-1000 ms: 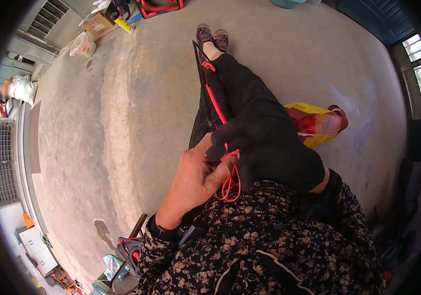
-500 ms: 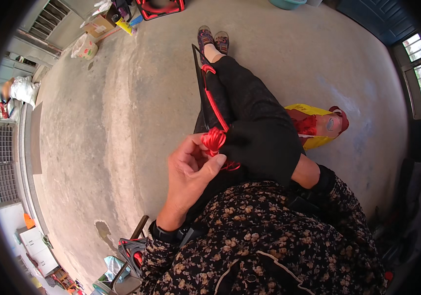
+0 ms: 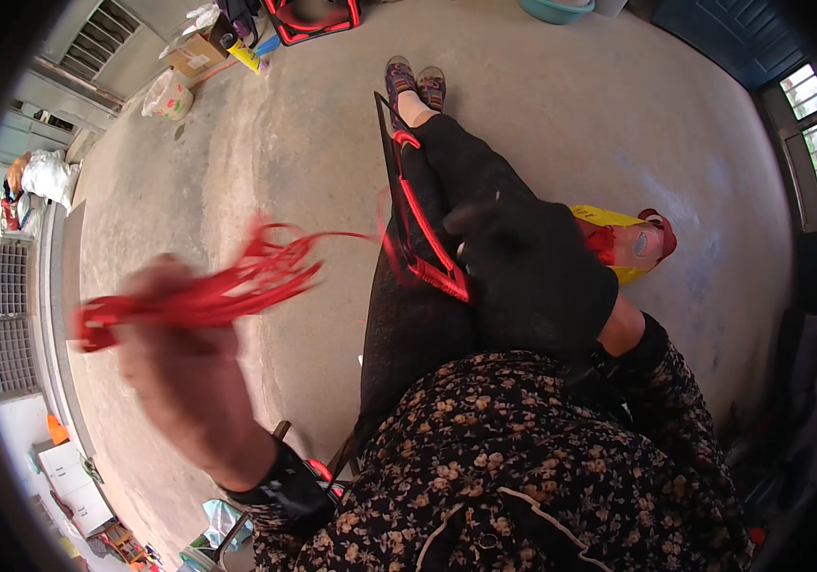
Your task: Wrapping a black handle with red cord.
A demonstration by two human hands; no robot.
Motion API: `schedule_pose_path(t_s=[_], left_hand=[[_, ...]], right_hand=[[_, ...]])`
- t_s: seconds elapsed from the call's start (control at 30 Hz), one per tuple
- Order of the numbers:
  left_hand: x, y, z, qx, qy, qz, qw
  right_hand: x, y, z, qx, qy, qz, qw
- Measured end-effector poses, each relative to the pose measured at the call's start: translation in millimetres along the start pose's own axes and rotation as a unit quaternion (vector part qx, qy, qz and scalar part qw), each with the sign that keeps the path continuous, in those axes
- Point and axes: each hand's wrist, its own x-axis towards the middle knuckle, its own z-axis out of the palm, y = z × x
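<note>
1. Nearest us, our left hand [image 3: 184, 372] is blurred, closed on a bunch of red cord [image 3: 208, 291] drawn out leftward; one strand runs right to the frame.
2. Our gloved right hand [image 3: 532, 276] rests on the black frame [image 3: 418, 224] on our lap, seemingly steadying it; how tightly it grips we cannot tell.
3. The frame's long axis points away toward our shoes [image 3: 415, 81].
4. Beyond lies a yellow bag [image 3: 618, 238].

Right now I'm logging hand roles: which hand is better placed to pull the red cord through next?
Left, probably. The left hand is out to the side gripping the red cord, blurred with motion. The gloved right hand rests on the red-edged black strip across the lap, steadying it.
</note>
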Motion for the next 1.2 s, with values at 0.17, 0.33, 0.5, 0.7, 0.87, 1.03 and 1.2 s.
schedule_pose_path(t_s=[0.17, 0.33, 0.5, 0.7, 0.87, 1.03, 1.2], left_hand=[[27, 82, -62, 0.017, 0.214, 0.201, 0.956], [35, 65, -131, 0.078, 0.152, 0.117, 0.978], [35, -39, -105, 0.076, 0.137, -0.011, 0.988], [8, -143, -57, 0.089, 0.032, -0.232, 0.968], [-4, -169, -16, 0.089, -0.011, -0.328, 0.940], [-5, -152, -22, 0.112, 0.002, -0.293, 0.950], [4, -104, -29, 0.168, 0.016, -0.212, 0.962]], right_hand=[[-1, 9, -5, -0.054, 0.039, -0.052, 0.996], [-1, 25, -14, 0.165, 0.046, 0.105, 0.980], [16, 43, -15, 0.023, 0.090, 0.079, 0.992], [44, 10, 7, -0.263, 0.053, -0.080, 0.960], [56, 47, 27, -0.345, -0.096, -0.020, 0.933], [55, 63, 1, -0.183, -0.040, 0.049, 0.981], [47, 41, -39, 0.067, 0.081, 0.027, 0.994]])
